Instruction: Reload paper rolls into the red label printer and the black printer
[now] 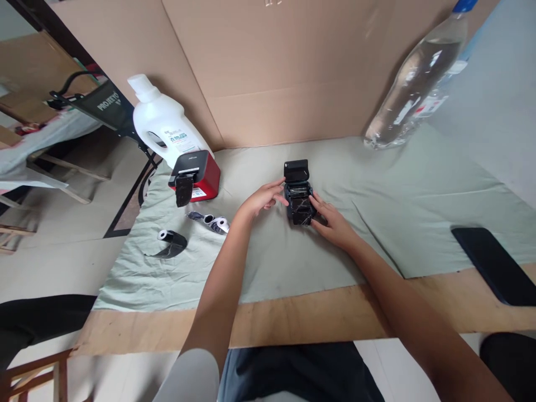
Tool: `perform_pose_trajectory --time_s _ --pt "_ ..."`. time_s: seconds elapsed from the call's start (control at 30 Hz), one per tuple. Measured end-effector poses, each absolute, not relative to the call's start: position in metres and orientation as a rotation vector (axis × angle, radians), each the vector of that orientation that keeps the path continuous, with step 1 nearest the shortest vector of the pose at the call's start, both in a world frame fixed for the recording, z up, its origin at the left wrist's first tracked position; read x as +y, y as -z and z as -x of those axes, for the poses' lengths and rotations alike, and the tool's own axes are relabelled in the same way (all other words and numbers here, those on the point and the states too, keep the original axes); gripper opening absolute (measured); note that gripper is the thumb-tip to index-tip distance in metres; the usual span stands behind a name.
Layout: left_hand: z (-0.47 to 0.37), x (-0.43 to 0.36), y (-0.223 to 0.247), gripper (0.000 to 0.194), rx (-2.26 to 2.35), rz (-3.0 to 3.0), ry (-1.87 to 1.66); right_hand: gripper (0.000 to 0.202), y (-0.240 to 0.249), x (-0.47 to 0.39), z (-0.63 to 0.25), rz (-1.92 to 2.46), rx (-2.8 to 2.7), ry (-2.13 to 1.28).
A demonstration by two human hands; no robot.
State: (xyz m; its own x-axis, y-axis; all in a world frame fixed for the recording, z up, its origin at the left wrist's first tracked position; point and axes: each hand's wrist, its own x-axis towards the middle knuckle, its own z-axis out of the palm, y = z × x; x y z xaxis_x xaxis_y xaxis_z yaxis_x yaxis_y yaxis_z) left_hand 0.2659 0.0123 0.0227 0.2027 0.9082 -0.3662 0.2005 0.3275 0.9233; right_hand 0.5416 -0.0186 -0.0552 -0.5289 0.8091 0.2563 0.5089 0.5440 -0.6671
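Observation:
A small black label printer (299, 195) lies on the green cloth with its lid (296, 170) tipped back. Black marble-patterned paper (301, 211) covers its front part. My left hand (268, 196) is at the printer's left side, fingers stretched out and apart, the tips at its edge. Along the right side my right hand (329, 219) grips the body, fingers near the top and thumb by the lower corner. To the left are a black paper roll (172, 241) partly unwound and some small rolls with white ends (215, 222).
A red and black printer (201, 176) with a black strip hanging out stands before a white detergent bottle (167, 123). Cardboard (285, 72) walls the back. At right are a large clear bottle (412, 84) and a black phone (496, 263) near the wooden table edge (288, 315).

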Motion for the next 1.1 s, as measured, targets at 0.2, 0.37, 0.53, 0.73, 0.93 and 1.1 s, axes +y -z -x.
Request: perform_pose_trajectory --time_s 0.2,0.37,0.53,0.73,0.93,1.1 --pt "-0.27 0.018 -0.005 0.074 1.272 -1.123 -0.715 0.074 0.055 -0.016 -0.541 1.049 -2.221 -0.733" --pt "-0.273 0.021 0.008 0.072 1.241 -1.065 -0.757 0.074 0.057 -0.013 -0.541 1.034 -2.223 -0.734" --pt "-0.273 0.023 0.01 0.065 1.283 -1.066 -0.851 0.074 0.06 -0.011 -0.541 1.013 -2.2 -0.74" --pt "-0.273 0.031 0.007 0.038 1.454 -1.384 -1.179 0.071 0.064 -0.009 -0.539 1.017 -2.175 -0.749" --pt "-0.29 0.05 -0.017 0.024 1.616 -1.979 -0.754 0.069 0.06 -0.01 -0.539 1.043 -2.123 -0.806" --pt "-0.323 0.06 -0.05 0.026 1.726 -2.313 -0.106 0.063 0.057 -0.009 -0.539 1.04 -2.041 -0.86"
